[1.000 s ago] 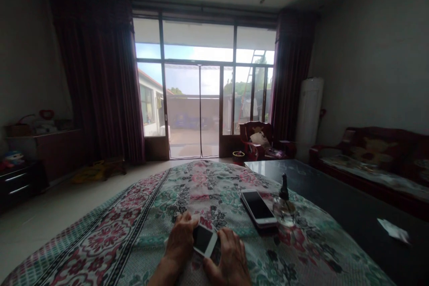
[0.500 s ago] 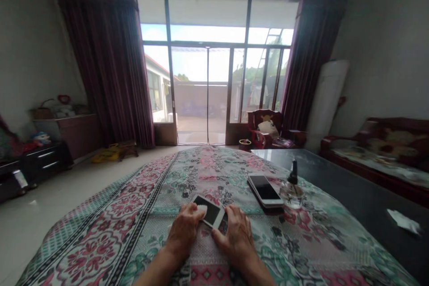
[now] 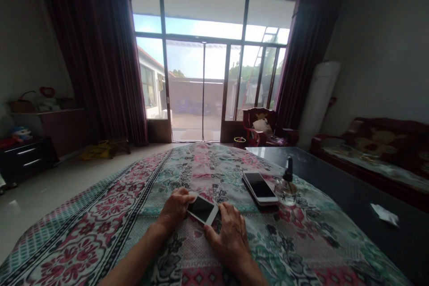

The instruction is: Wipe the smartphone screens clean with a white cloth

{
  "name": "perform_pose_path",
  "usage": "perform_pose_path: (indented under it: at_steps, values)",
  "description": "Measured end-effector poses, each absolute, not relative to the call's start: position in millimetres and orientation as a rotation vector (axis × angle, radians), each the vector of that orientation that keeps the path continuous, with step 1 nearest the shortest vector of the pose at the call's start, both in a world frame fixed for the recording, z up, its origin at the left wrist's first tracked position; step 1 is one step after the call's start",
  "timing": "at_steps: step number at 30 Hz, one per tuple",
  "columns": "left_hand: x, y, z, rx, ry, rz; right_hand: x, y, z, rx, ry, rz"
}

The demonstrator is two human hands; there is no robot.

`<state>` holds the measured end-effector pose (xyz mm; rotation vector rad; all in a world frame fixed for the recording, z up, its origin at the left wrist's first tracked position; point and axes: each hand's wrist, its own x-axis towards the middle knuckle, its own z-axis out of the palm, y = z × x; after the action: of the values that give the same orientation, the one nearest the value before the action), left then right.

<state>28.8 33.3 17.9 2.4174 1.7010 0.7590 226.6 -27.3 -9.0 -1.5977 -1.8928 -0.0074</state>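
Observation:
A white smartphone [image 3: 202, 210] with a dark screen lies at a slant on the flowered tablecloth [image 3: 157, 237]. My right hand [image 3: 230, 230] grips its near right end, thumb on one edge and fingers on the other. At the phone's far left end is my left hand [image 3: 174, 210], fingers closed on a small white wipe [image 3: 191, 198]. Most of that wipe is hidden under the fingers. To the right, another white smartphone [image 3: 259, 187] rests face up, seemingly on top of a further one. Beside it stands a clear glass bottle [image 3: 287, 193] with a black pump top.
A black tabletop [image 3: 348, 192] shows past the cloth on the right, with a crumpled white tissue [image 3: 384, 214] on it. Farther off are a wooden armchair [image 3: 259, 127], a sofa [image 3: 378, 143] and a glass door [image 3: 196, 94]. A dark cabinet [image 3: 28, 156] stands at the left.
My left hand has slid with the wipe from the middle of the screen to the phone's left end. My right hand keeps its grip. The whole view has shifted slightly.

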Motion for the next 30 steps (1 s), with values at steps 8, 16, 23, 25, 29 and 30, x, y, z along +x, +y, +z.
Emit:
perform_pose_path:
  at_steps: [8,16,23,25,29,30]
  values:
    - [37.9,45.5,20.1,2.376,1.792,0.767,225.0,-31.7,10.8,-1.631,-1.843,0.135]
    - [38.3,40.8,24.1,2.446,1.781,0.67,242.1,-24.1,18.1,-1.558,-1.976,0.241]
    - [74.9,21.7,26.8,2.657,1.477,0.593,240.2,-23.1,17.2,-1.55,-1.939,0.233]
    - [80.7,15.2,28.5,2.723,1.366,0.566,240.1,-23.8,17.3,-1.561,-1.924,0.235]
    - [66.3,15.0,32.3,2.745,1.285,0.54,240.5,-24.7,15.1,-1.56,-1.874,0.221]
    - [59.7,17.4,33.0,2.732,1.331,0.531,240.6,-24.5,14.1,-1.555,-1.87,0.218]
